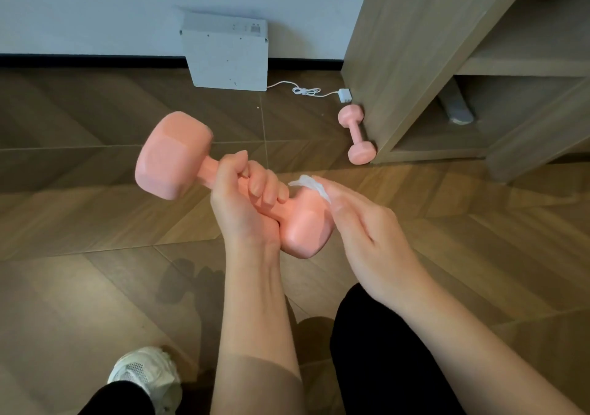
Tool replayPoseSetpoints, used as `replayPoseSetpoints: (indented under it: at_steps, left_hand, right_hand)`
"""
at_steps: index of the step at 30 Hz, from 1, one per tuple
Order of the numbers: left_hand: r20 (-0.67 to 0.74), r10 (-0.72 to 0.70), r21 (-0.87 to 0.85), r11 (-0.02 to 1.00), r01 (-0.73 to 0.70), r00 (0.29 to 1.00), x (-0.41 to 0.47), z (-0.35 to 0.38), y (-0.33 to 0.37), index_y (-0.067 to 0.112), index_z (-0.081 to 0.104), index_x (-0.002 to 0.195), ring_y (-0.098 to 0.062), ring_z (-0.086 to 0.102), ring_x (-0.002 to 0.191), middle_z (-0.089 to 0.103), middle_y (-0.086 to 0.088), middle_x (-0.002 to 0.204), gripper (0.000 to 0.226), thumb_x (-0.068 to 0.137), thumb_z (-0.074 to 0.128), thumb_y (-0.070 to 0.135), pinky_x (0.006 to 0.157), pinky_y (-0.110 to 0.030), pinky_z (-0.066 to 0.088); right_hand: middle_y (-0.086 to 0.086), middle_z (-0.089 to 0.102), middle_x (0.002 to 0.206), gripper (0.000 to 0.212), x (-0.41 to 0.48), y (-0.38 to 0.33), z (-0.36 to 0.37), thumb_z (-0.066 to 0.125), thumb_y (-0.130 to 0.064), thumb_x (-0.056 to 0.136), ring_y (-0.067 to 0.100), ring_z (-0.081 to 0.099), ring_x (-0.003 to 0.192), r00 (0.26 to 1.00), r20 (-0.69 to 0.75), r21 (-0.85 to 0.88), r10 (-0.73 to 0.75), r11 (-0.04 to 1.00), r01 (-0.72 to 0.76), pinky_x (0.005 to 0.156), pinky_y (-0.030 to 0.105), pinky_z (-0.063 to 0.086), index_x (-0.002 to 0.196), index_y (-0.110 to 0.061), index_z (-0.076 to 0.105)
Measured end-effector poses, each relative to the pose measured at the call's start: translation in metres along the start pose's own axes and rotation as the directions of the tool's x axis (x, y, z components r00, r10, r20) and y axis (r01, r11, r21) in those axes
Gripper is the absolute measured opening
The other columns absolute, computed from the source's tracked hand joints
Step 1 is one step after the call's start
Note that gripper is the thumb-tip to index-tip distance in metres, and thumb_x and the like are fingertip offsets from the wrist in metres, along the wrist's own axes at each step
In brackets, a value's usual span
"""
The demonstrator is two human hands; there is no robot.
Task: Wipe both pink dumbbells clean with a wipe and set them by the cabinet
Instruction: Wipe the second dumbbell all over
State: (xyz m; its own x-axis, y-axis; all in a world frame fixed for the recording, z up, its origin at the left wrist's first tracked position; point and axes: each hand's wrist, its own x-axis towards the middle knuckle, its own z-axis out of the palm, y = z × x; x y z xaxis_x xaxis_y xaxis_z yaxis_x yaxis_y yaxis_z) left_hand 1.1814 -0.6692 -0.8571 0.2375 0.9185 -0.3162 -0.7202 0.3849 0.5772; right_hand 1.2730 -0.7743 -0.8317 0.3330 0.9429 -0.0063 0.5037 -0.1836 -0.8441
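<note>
While the left hand [245, 200] curls its fingers and thumb tightly round the handle of a pink dumbbell [169, 159], holding it in the air above the wooden floor [95, 223], the right hand [364, 232] lies with its fingers nearly straight and presses a crumpled white wipe [311, 186] against the upper edge of the dumbbell's nearer head. The dumbbell is tilted, its farther head raised up and to the left and its nearer head low between the two hands. A second pink dumbbell [357, 133] lies on the floor farther off to the right, touching the side panel of the wooden cabinet [399, 47] near its front corner. Beyond it a white plug adapter [345, 95] sits just beside the cabinet, and its coiled white cable [303, 90] runs to a pale grey box [228, 57] that leans against the wall [95, 5]. At the bottom edge a white shoe [147, 373] and black trouser legs show.
</note>
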Motion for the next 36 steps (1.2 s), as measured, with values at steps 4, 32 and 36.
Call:
replayPoseSetpoints:
  at_steps: [4, 32, 36]
  left_hand:
    - [0.036, -0.035, -0.049, 0.998, 0.037, 0.999, -0.003, -0.001, -0.004, 0.019, 0.032, 0.057, -0.012, 0.025, 0.037, 0.026, 0.005, 0.043, 0.034, 0.088, 0.046, 0.011, 0.040, -0.023, 0.031]
    - [-0.291, -0.083, -0.103, 0.993, 0.055, 0.953, 0.009, -0.004, -0.002, 0.018, 0.038, 0.066, -0.013, 0.026, 0.040, 0.030, 0.006, 0.052, 0.025, 0.087, 0.053, 0.018, 0.042, -0.022, 0.033]
    - [-0.292, -0.067, -0.122, 0.992, 0.032, 0.954, 0.009, -0.007, 0.000, 0.018, 0.036, 0.065, -0.013, 0.026, 0.041, 0.029, 0.006, 0.053, 0.026, 0.086, 0.051, 0.017, 0.043, -0.023, 0.032]
  right_hand:
    - [-0.007, 0.067, 0.119, 0.040, 0.013, 0.002, -0.004, 0.031, -0.017, 0.103, 0.003, 0.057, 0.113, 0.986, 0.038, 0.090, 0.160, 0.983, -0.163, 0.103, 0.033, 0.044, 0.124, -0.023, 0.065]
    - [-0.011, 0.040, 0.150, 0.044, 0.011, 0.008, -0.006, 0.034, -0.028, 0.104, -0.001, 0.032, 0.138, 0.989, 0.146, -0.151, -0.036, 0.987, 0.058, 0.114, 0.037, 0.032, 0.147, -0.023, 0.038]
    - [-0.011, 0.036, 0.153, 0.045, -0.005, 0.007, -0.001, 0.031, -0.023, 0.103, -0.004, 0.027, 0.140, 0.984, 0.124, -0.146, -0.129, 0.978, 0.146, 0.116, 0.022, 0.026, 0.146, -0.019, 0.038]
